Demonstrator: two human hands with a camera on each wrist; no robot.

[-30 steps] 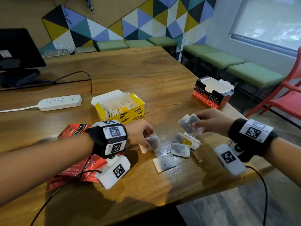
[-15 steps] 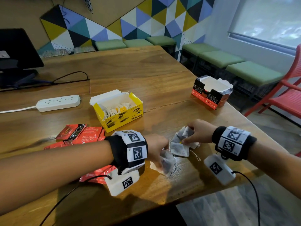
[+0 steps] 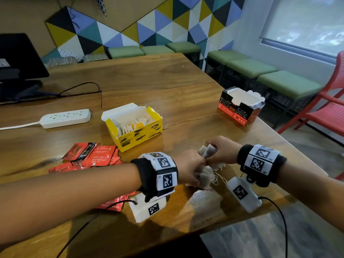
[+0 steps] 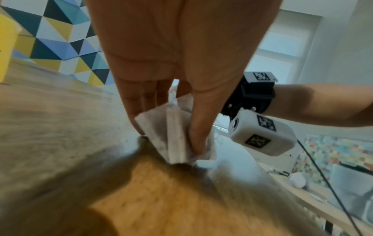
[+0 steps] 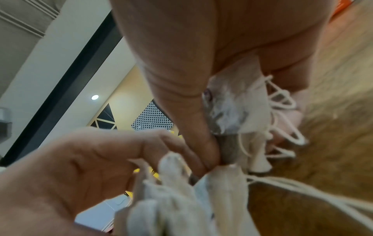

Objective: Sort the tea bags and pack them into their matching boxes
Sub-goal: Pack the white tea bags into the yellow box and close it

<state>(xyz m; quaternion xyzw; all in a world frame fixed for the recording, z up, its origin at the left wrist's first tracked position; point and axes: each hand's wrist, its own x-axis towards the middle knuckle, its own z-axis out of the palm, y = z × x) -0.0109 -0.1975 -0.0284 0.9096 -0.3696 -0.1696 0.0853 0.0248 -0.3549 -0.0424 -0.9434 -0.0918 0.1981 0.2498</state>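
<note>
Between my two hands, low over the bench (image 3: 167, 86), the loose paper tea bags (image 3: 204, 175) are bunched: my left hand (image 3: 188, 168) pinches a small stack against the wood and my right hand (image 3: 220, 151) grips a few more just beyond it. To pack well I judge I should square both bunches together, keep the trailing strings (image 3: 220, 178) clear, then carry them to the yellow box (image 3: 134, 127) beyond my left hand.

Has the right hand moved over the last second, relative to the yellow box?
Yes. The right hand has come down and in toward the left hand, nearer the yellow box, and now meets it over the loose tea bags.
</note>
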